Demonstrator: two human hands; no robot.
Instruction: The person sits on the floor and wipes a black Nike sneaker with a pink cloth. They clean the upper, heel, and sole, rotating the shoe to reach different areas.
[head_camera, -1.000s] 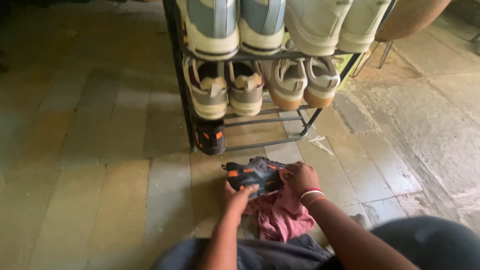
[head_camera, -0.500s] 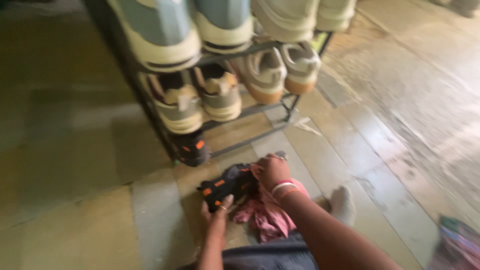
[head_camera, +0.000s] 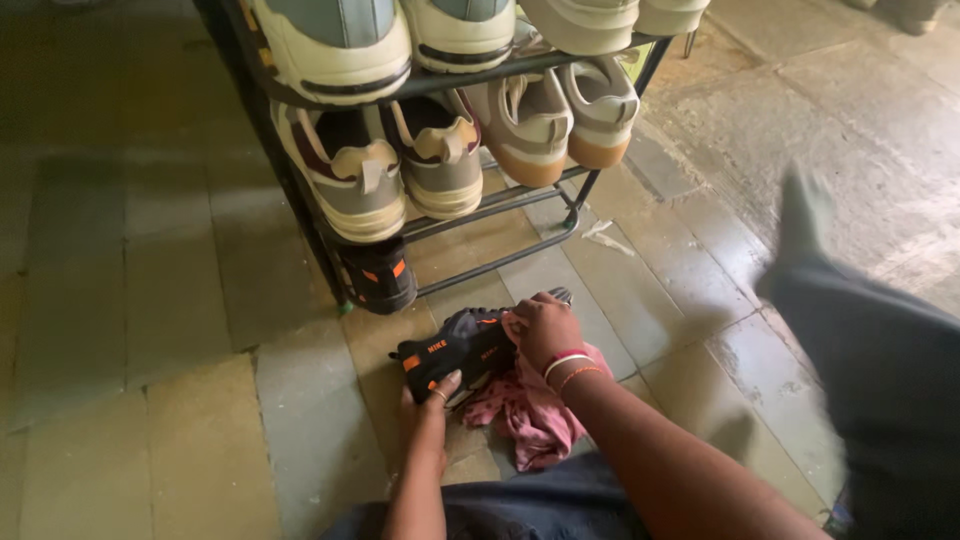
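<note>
My left hand (head_camera: 432, 400) grips the black shoe (head_camera: 455, 345) before the rack (head_camera: 500, 205); my right hand (head_camera: 543, 330) presses the pink cloth (head_camera: 530, 415) on it, wiping seemingly unfinished.

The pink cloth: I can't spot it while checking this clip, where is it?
In the head view the pink cloth lies bunched on the floor tiles, low and centre, under the right hand and against the black and orange sneaker.

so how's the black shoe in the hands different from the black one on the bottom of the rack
The held black shoe lies on its side on the floor, gripped by the left hand and right hand with a pink cloth. The rack shoe rests untouched, heel outward, on the rack's bottom tier. Both are black with orange accents.
</note>
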